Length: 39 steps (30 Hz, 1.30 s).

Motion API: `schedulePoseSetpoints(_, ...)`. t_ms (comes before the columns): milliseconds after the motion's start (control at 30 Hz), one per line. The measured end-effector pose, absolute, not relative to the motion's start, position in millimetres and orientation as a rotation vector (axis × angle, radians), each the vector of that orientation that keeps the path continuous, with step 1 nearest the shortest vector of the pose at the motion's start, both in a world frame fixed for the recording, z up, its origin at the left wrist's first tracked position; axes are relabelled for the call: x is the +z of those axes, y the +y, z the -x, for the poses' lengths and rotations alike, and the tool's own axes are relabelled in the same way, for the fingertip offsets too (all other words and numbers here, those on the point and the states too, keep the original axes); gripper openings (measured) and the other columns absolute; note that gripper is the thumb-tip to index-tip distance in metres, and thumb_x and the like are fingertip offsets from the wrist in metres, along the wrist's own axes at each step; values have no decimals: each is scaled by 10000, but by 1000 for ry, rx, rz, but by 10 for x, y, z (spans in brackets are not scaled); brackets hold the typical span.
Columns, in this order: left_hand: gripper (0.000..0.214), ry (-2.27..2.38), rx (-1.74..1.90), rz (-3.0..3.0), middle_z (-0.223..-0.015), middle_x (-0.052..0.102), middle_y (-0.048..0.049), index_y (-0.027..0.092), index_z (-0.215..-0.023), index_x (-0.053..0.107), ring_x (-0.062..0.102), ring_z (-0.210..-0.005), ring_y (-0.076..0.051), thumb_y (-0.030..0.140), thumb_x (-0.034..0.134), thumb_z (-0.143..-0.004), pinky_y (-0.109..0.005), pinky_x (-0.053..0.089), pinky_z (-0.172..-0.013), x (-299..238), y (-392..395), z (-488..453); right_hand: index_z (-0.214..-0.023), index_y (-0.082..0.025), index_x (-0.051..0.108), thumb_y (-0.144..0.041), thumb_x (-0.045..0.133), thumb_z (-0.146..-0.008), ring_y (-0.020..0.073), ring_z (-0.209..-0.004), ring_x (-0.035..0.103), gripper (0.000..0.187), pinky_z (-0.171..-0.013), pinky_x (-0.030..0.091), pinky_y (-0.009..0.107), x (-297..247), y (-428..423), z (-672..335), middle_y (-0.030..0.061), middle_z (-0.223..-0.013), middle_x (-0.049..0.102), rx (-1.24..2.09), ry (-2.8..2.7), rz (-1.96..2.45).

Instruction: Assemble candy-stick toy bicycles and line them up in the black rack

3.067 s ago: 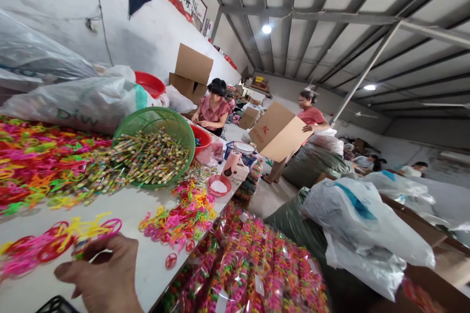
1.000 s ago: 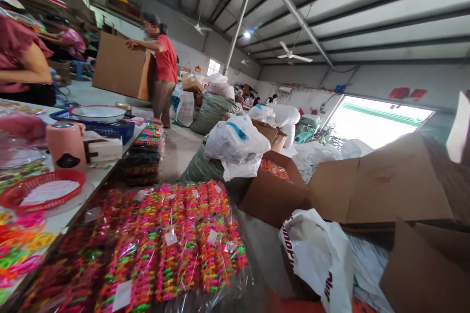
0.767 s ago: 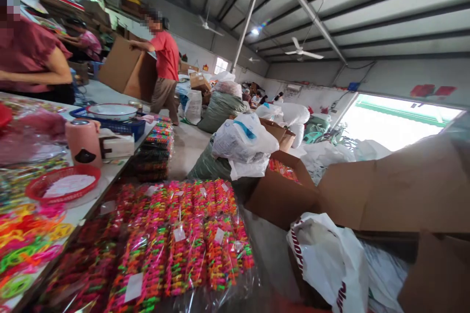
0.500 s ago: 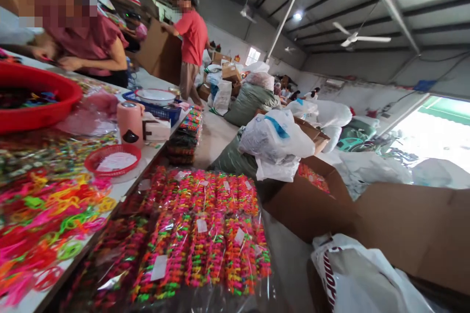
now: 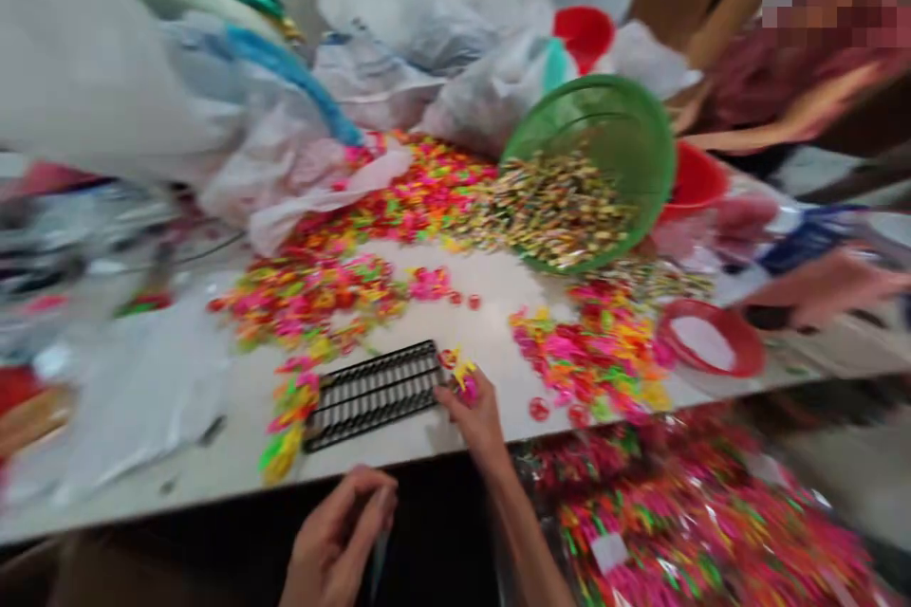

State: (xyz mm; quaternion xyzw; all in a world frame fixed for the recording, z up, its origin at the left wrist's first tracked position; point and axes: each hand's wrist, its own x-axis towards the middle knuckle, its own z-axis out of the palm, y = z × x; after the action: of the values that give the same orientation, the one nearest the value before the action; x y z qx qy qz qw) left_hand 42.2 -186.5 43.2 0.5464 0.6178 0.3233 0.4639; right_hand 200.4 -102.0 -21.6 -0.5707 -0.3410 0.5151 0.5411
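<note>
Black plastic rack [image 5: 374, 395]: lay across the table [image 5: 213, 436], rising rightward.
Right hand [image 5: 475, 415]: narrowly pinched a pink-yellow plastic piece [image 5: 459, 373].
Left hand [image 5: 334, 531]: grip too blurred to tell.

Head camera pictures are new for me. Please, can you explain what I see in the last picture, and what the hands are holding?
No machine is here: a person works with two bare hands. All the pictures come from one camera worn on that person's head, which looks forward and down, so the person's hands appear at the bottom. The right hand appears to pinch a small pink and yellow plastic piece beside a black plastic rack. The left hand is in front of the table edge; it may hold something thin, but blur hides it. On the white table lie heaps of bright plastic pieces, a tilted green basket of small striped pieces, and a red basket. The hand at the right side belongs to a co-worker.
</note>
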Motion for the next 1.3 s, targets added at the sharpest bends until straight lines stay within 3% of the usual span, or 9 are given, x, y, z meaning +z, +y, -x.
schedulePoseSetpoints(100,138,1784,1164,-1607,-822,600,5,229,-852,600,563,-792,-151,337,518,-828,-256,449,-762,621,-1670,25,-677,-190,479,-273,624,-643,88,-521,373,171,-470,325,201,-272,-1036,-1877,-70,-564,411,1222,-1049,1390)
schedulePoseSetpoints(200,194,1842,1323,-1757,-1012,597,-26,224,-992,585,548,-983,-173,290,453,-866,-311,411,-914,645,-1360,351,-633,-190,482,-250,608,-646,94,-520,395,140,-474,339,207,-220,-1050,-1655,-60,-569,421,1231,-1184,1410)
schedulePoseSetpoints(300,304,1751,1175,-2023,-1256,498,-58,232,-1161,531,427,-1197,-194,286,411,-888,-376,314,-1036,500,-1049,545,-641,-189,517,-274,613,-647,110,-467,449,128,-451,376,228,-165,-1063,-1357,-49,-541,475,1310,-1196,1471)
schedulePoseSetpoints(433,387,1661,775,-2154,-1451,278,-64,253,-1286,435,198,-1345,-236,308,338,-916,-468,261,-1057,233,-851,629,-646,-181,563,-263,591,-668,144,-528,537,90,-523,429,253,-171,-1093,-1020,-10,-570,568,1300,-1273,1485)
schedulePoseSetpoints(667,402,1545,878,-2157,-1458,264,-57,205,-1306,410,71,-1372,-203,240,287,-924,-442,211,-1102,51,-817,663,-647,-181,538,-254,547,-683,106,-509,449,82,-486,354,213,-318,-1022,-643,-32,-568,523,1229,-1390,1449)
schedulePoseSetpoints(867,412,1526,894,-2097,-1464,251,-53,207,-1330,368,47,-1373,-212,238,290,-927,-463,220,-1101,27,-807,672,-568,-170,504,-218,524,-697,130,-631,458,139,-567,343,228,-317,-926,-616,3,-647,520,968,-1690,1448)
schedulePoseSetpoints(1033,415,1532,892,-2085,-1461,258,-63,189,-1327,377,54,-1372,-216,210,291,-922,-460,212,-1106,56,-817,660,-599,-170,508,-176,504,-699,106,-521,438,100,-500,292,215,-224,-939,-658,-18,-568,510,1095,-1760,1486)
schedulePoseSetpoints(1167,418,1553,896,-2047,-1463,255,-57,191,-1334,366,63,-1372,-219,225,299,-923,-463,220,-1103,72,-823,651,-553,-177,470,-122,475,-661,118,-527,461,121,-505,314,226,-231,-940,-638,3,-571,523,994,-1859,1474)
schedulePoseSetpoints(1300,423,1532,912,-2046,-1460,260,-56,193,-1343,351,78,-1369,-215,218,294,-925,-458,221,-1105,55,-820,660,-571,-184,506,-173,501,-659,122,-469,498,89,-462,378,223,-290,-924,-644,-2,-554,548,1347,-1608,1469)
